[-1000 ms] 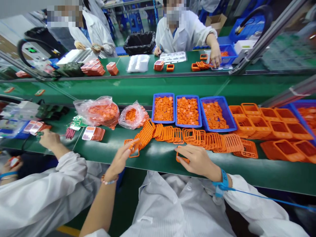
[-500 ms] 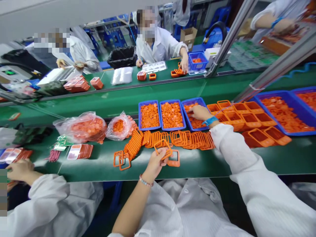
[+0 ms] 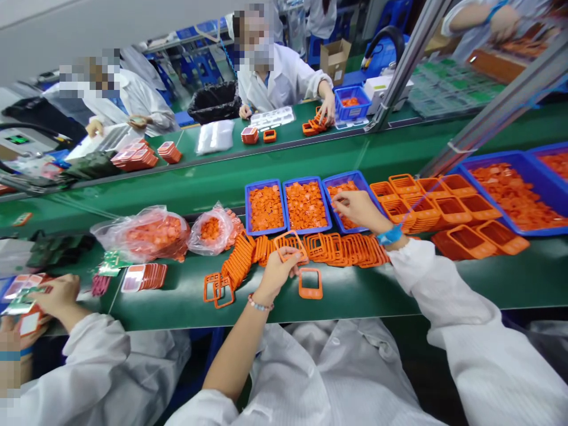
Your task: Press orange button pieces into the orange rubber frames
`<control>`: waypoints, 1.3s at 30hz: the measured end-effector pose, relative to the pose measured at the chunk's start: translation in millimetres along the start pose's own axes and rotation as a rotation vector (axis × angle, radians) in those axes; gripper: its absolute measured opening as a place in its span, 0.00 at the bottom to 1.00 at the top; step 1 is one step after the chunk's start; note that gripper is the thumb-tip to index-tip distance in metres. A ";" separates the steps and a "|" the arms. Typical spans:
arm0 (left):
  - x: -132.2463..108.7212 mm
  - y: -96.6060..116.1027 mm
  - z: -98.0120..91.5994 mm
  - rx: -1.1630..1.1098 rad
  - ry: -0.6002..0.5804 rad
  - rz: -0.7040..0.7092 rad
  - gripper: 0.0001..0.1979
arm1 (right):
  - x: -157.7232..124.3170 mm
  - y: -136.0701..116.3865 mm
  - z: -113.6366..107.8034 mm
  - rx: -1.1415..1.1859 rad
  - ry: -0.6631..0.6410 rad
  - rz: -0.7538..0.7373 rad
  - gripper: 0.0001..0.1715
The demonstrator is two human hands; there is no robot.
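Observation:
My left hand [image 3: 276, 270] is closed on an orange rectangular frame [image 3: 290, 243], held just above the green table. Another orange frame [image 3: 310, 283] lies flat on the table to its right. A long row of orange frames [image 3: 341, 247] stands overlapped behind them. My right hand [image 3: 357, 208] hovers over the rightmost of three blue trays [image 3: 370, 201] of small orange pieces, fingers pinched on a small orange piece. A blue wrist strap [image 3: 389, 236] is on that wrist.
Two more blue trays [image 3: 247, 208] of orange pieces and two plastic bags [image 3: 146, 231] of orange parts sit to the left. Stacked orange housings [image 3: 448, 207] lie to the right. A co-worker's hand [image 3: 55, 296] works at my left; other people sit across the green conveyor belt [image 3: 222, 177].
My right hand went from the table edge out to the rightmost blue tray. My left hand picked an orange frame up and raised it toward the row of frames.

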State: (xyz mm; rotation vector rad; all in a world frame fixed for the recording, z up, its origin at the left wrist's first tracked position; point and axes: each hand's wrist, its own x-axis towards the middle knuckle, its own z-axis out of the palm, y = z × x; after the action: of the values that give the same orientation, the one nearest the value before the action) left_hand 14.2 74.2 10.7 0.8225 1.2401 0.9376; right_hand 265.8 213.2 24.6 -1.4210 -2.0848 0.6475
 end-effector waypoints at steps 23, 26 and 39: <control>16.2 12.5 19.0 0.222 -0.029 0.173 0.24 | -58.9 -54.6 57.6 0.712 -0.087 0.036 0.10; 15.3 12.2 19.6 0.198 -0.006 0.165 0.24 | -58.1 -56.0 58.2 0.804 -0.124 0.116 0.14; 6.2 11.8 23.7 0.157 0.081 0.148 0.19 | -62.1 -63.0 73.0 0.862 -0.031 0.224 0.20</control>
State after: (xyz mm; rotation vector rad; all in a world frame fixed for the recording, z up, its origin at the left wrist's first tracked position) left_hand 36.6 84.3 22.4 1.0197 1.3498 1.0102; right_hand 193.4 127.3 1.4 -1.1128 -1.3612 1.4396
